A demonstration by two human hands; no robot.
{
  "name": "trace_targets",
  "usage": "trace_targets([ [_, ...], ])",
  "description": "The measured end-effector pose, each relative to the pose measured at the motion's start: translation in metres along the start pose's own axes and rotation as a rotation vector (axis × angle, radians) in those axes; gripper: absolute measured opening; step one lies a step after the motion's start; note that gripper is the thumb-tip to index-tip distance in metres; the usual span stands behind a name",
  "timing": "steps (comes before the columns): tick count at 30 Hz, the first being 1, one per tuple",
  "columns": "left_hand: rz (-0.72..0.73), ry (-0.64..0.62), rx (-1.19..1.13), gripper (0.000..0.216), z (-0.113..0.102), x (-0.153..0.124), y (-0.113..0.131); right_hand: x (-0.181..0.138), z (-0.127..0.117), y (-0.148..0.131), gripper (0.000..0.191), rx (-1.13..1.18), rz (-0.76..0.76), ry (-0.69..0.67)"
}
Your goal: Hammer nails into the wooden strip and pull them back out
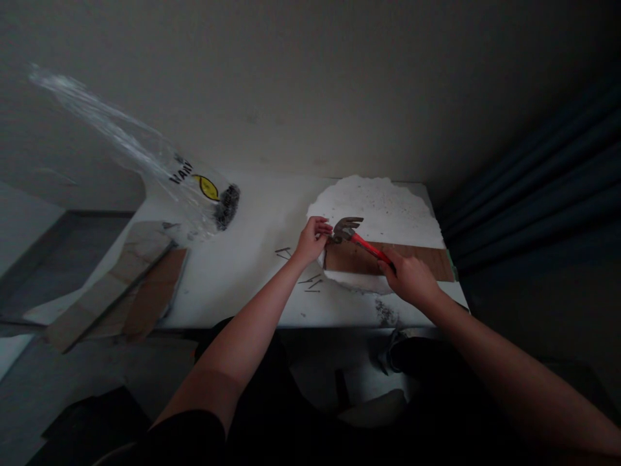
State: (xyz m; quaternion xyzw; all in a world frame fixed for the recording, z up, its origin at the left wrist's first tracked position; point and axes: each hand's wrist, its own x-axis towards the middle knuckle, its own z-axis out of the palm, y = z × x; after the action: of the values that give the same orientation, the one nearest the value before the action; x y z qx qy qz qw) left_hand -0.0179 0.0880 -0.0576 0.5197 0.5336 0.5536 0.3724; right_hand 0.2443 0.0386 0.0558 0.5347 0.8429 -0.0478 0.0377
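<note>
Wears a black short sleeve (187, 430) on the left arm, nearest the camera. Works at a plain white flat-topped table (262, 213). Shows flat tan and brown sheets (158, 291) jutting past its near edge, far left (material unclear, too dim). Has a patch of fine dark specks (385, 312) along the near edge, right of centre. Shows thin dark metal nails (313, 291) loose on the white top, in two small groups left of the board, near the left forearm.

Wraps the right hand (410, 275) firmly around the handle of a red-handled claw hammer with a dark metal head (371, 249). Holds it slanting up and leftward above a long flat brown board (359, 257), laid left to right across a rough-edged white slab (383, 200). Curls the left hand (313, 238) by the board's left end, fingertips just beside the hammer head. Cannot tell about anything pinched there, nor fingers together or apart.

Farther back, left: shows a clear crinkled plastic bag (206, 188) with black lettering, a yellow oval print and a dark clump at the bottom. Behind everything, a plain grey wall (310, 97); at right, a dark blue-grey pleated curtain (528, 142).
</note>
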Motion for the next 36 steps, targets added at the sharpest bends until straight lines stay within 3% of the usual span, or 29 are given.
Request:
trace_targets([
  [5,0.021,0.01,-0.005,0.041,0.0004,-0.0011,0.0027,-0.0004,0.0005,-0.0008,0.041,0.024,0.0,0.032],
  [30,0.062,0.056,0.105,0.037,0.0008,-0.0028,0.003,0.0061,0.0072,-0.0059,0.044,0.024,0.018,-0.069],
  [36,0.04,0.051,0.107,0.035,0.0008,-0.0027,0.0012,0.0069,0.0048,-0.0043,0.042,0.046,0.022,-0.008],
])
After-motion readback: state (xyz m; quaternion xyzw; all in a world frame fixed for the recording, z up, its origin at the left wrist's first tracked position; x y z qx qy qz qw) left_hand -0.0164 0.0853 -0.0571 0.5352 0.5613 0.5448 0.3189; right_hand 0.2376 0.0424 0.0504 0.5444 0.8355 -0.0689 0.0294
